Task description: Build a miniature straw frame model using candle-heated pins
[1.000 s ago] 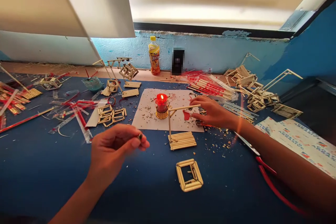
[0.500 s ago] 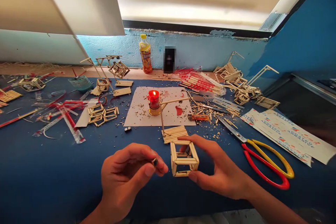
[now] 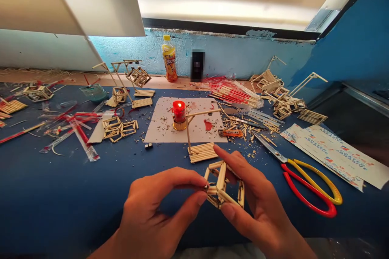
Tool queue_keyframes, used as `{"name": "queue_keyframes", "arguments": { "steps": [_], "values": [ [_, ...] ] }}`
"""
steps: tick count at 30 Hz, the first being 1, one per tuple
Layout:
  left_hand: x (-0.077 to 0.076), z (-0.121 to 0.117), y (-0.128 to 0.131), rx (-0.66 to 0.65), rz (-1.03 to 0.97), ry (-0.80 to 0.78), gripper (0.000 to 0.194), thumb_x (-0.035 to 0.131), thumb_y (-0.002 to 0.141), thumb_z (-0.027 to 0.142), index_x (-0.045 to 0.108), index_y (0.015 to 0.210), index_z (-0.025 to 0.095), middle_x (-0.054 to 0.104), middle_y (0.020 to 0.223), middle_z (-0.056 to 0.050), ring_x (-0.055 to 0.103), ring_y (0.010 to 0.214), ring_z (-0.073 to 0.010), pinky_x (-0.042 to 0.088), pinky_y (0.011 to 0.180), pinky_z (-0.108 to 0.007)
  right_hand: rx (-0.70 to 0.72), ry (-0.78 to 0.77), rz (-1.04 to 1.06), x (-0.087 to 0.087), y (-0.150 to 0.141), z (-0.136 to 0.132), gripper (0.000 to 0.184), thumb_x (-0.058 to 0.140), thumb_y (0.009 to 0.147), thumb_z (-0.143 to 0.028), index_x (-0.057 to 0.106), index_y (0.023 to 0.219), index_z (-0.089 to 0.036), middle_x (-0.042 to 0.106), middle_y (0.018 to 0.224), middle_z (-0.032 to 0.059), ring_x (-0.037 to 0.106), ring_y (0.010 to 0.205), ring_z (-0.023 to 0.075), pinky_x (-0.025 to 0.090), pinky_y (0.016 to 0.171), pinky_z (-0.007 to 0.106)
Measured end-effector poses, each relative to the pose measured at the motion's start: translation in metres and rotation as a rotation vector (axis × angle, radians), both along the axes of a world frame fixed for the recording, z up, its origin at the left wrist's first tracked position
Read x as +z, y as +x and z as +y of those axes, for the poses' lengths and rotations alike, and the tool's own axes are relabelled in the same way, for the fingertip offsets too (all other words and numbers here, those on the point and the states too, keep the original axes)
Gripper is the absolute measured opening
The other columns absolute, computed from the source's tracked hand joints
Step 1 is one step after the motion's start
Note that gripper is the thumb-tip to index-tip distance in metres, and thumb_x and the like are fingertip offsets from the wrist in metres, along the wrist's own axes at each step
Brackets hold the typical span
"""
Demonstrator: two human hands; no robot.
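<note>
My right hand [image 3: 255, 206] holds a small open cube frame of pale wooden sticks [image 3: 223, 186], tilted, just above the blue table [image 3: 60, 194]. My left hand [image 3: 161, 206] pinches thumb and forefinger at the cube's left corner, with a tiny dark piece pressed there. Just behind the cube stands a stick raft with an upright post and crossbar [image 3: 200, 149]. A lit red candle [image 3: 179, 114] burns on a sheet of card [image 3: 164, 129].
Red-and-yellow-handled scissors [image 3: 306, 178] lie to the right, next to printed paper [image 3: 334, 153]. Stick bundles [image 3: 237, 95], finished frames [image 3: 120, 127], a lighter [image 3: 230, 132], a drink bottle [image 3: 169, 58] and red wrappers [image 3: 75, 125] litter the table. A small dark piece [image 3: 148, 145] lies near the card.
My right hand left the crossbar, picked the stick cube off the table and tilted it. My left hand brought its tiny dark piece up against the cube's corner.
</note>
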State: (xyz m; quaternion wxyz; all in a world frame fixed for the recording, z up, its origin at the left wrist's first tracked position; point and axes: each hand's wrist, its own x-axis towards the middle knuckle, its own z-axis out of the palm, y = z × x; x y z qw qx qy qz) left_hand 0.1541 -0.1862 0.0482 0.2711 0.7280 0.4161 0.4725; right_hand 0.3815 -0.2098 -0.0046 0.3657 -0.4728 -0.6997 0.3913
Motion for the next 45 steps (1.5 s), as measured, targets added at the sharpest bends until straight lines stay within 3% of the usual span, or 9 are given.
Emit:
{"name": "queue_keyframes", "arguments": {
  "steps": [2,4,7,10,14,21,28,38,45],
  "values": [
    [0.003,0.0,0.002,0.0,0.021,0.022,0.005,0.076,0.087,0.028,0.076,0.091,0.028,0.082,0.08,0.005,0.078,0.065,-0.0123,0.061,0.067,-0.013,-0.031,0.015,0.009,0.003,-0.003,0.0,0.072,0.068,0.089,-0.042,0.038,0.154,-0.042,0.041,0.162,-0.0005,0.026,0.155,0.0376,0.013,0.126,0.064],
    [0.003,0.0,0.004,-0.005,0.028,0.03,0.005,0.075,0.087,0.027,0.076,0.092,0.028,0.082,0.081,0.006,0.078,0.066,-0.0113,0.06,0.067,-0.011,-0.056,0.034,0.032,0.006,-0.007,0.0,0.07,0.067,0.09,-0.038,0.039,0.154,-0.041,0.041,0.162,-0.0004,0.033,0.152,0.0364,0.027,0.125,0.06],
    [0.003,0.0,0.005,-0.014,0.03,0.021,0.007,0.075,0.088,0.027,0.075,0.094,0.029,0.082,0.081,0.006,0.077,0.062,-0.0103,0.06,0.066,-0.012,-0.094,0.076,0.029,0.01,-0.015,-0.001,0.072,0.068,0.087,-0.034,0.041,0.153,-0.041,0.045,0.159,-0.0004,0.042,0.147,0.0346,0.051,0.112,0.05],
    [0.002,0.001,0.006,-0.007,0.024,0.017,0.007,0.075,0.088,0.028,0.075,0.095,0.029,0.082,0.08,0.006,0.075,0.057,-0.0099,0.061,0.065,-0.013,-0.143,0.124,-0.018,0.013,-0.019,-0.001,0.071,0.068,0.084,-0.032,0.045,0.151,-0.039,0.053,0.152,0.0006,0.05,0.14,0.0337,0.061,0.099,0.043],
    [0.001,0.002,0.007,-0.004,0.028,0.029,0.007,0.075,0.088,0.028,0.075,0.094,0.029,0.082,0.081,0.006,0.076,0.062,-0.0108,0.06,0.064,-0.013,-0.166,0.192,-0.058,0.017,-0.021,0.0,0.074,0.068,0.081,-0.027,0.047,0.151,-0.037,0.06,0.142,0.0025,0.06,0.126,0.0312,0.063,0.094,0.04],
    [0.001,0.002,0.007,-0.031,0.045,0.054,0.006,0.074,0.088,0.024,0.076,0.094,0.026,0.082,0.08,0.006,0.076,0.063,-0.0087,0.059,0.065,-0.009,-0.139,0.307,-0.141,0.022,-0.022,0.006,0.076,0.067,0.08,-0.023,0.044,0.151,-0.037,0.063,0.136,0.0018,0.062,0.12,0.0265,0.059,0.097,0.035],
    [0.001,0.001,0.008,-0.058,0.058,0.092,0.01,0.075,0.084,0.012,0.075,0.091,0.02,0.082,0.085,0.005,0.077,0.071,-0.0049,0.056,0.075,-0.003,-0.142,0.26,-0.118,0.026,-0.024,0.005,0.074,0.065,0.081,-0.02,0.044,0.149,-0.04,0.065,0.122,-0.0001,0.065,0.108,0.0206,0.059,0.089,0.027],
    [-0.005,0.003,0.005,-0.157,-0.041,0.061,0.016,0.073,0.085,0.003,0.074,0.089,0.018,0.081,0.091,0.002,0.077,0.076,-0.0078,0.061,0.075,-0.009,-0.166,0.277,-0.02,0.024,-0.034,0.012,0.066,0.064,0.074,-0.012,0.056,0.138,-0.027,0.065,0.099,-0.0017,0.065,0.08,0.0124,0.058,0.078,0.021],
    [-0.019,0.004,0.005,-0.175,-0.188,0.067,0.021,0.076,0.083,0.003,0.076,0.097,0.019,0.078,0.092,0.0,0.075,0.074,-0.0097,0.063,0.069,-0.014,-0.162,0.265,0.093,0.028,-0.04,0.014,0.062,0.064,0.073,-0.013,0.058,0.135,-0.02,0.066,0.097,0.0006,0.065,0.078,0.013,0.058,0.074,0.025]
  ]
}}
